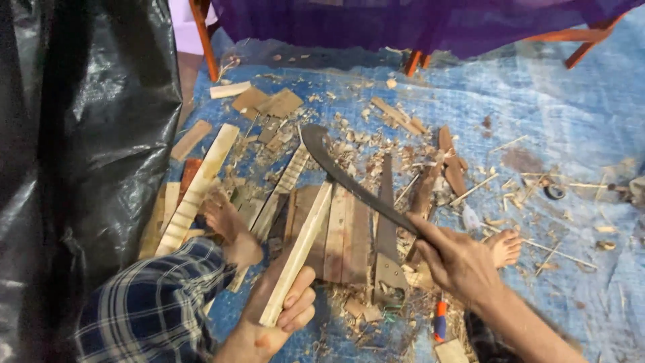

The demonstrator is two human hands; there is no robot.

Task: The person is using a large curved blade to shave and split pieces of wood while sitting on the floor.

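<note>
On tarp (571, 121): left hand (282, 316) grip pinching one slat (299, 252); right hand (460, 262) clenching one machete (349, 178)

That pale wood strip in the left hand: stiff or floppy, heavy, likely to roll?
The pale wood strip probably stays stiff: it juts straight from the left hand without sagging. Likely light, being thin and held at one end. Flat faces suggest it won't roll.

Beneath your hands a blue tarp (571, 121) covers the floor, black plastic sheeting (87, 134) hangs to their left, and beyond them purple cloth (403, 23) drapes over orange-red wooden furniture legs (203, 40).
</note>
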